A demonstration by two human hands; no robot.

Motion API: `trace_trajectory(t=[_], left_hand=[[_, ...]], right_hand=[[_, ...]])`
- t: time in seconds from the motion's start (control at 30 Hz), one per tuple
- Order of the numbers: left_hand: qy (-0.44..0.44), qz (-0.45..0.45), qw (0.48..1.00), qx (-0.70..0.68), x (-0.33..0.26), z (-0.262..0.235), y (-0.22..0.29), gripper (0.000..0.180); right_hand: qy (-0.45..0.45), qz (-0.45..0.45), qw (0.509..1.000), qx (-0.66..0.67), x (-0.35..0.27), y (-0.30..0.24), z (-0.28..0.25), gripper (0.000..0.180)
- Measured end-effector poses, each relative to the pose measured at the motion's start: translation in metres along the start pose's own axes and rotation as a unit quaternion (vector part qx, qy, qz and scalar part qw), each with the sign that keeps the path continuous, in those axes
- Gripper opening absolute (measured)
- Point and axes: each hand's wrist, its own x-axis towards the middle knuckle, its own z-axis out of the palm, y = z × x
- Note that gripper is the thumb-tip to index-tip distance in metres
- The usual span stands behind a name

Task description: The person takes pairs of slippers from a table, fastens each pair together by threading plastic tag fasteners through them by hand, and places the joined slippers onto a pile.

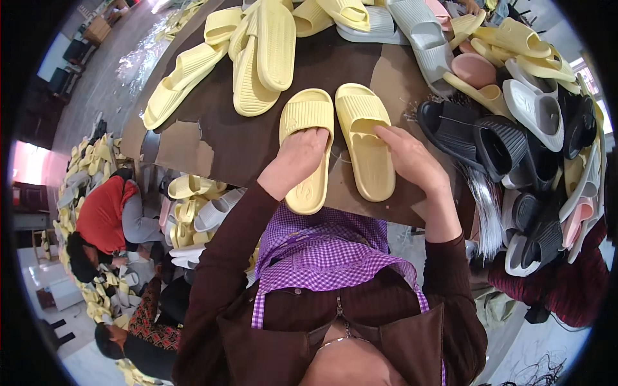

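Two yellow slide slippers lie side by side on the table, straps at the far end. My left hand (297,159) reaches into the left slipper (309,195), its fingertips hidden under the ribbed strap. The right slipper (369,172) tilts slightly, toe to the left, beside it. At its right edge my right hand (417,162) grips the side near the strap, the thumb over the inside and the other fingers mostly hidden. The heel of the left slipper reaches the table's near edge, above a purple checked apron (331,262).
More yellow slippers (275,48) pile up at the far left of the brown table (225,145). Grey, pink and black slippers (454,132) crowd the right, near a bundle of thin white strands (484,212). Two people (103,215) sit among slipper heaps at the left.
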Motion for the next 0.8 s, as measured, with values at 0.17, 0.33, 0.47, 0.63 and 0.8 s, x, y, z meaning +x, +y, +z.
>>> trace_trajectory(t=[0.17, 0.33, 0.47, 0.63, 0.8], left_hand=[[0.01, 0.008, 1.0, -0.015, -0.001, 0.002, -0.001, 0.01], [-0.019, -0.009, 0.999, -0.03, 0.004, -0.001, -0.003, 0.01], [-0.039, -0.014, 0.999, -0.034, 0.008, -0.002, -0.004, 0.012], [-0.059, -0.03, 0.997, -0.038, 0.012, -0.004, -0.001, 0.013], [-0.054, -0.049, 0.997, -0.038, 0.009, -0.003, -0.002, 0.013]], right_hand=[[-0.007, 0.057, 0.987, 0.148, -0.003, 0.019, -0.004, 0.028], [0.059, 0.144, 0.953, 0.261, 0.014, 0.041, 0.001, 0.026], [0.169, 0.12, 0.956, 0.207, 0.047, 0.058, 0.012, 0.02], [0.057, 0.218, 0.974, 0.01, 0.101, 0.095, 0.026, 0.033], [-0.088, 0.245, 0.957, 0.13, 0.118, 0.087, 0.021, 0.03]])
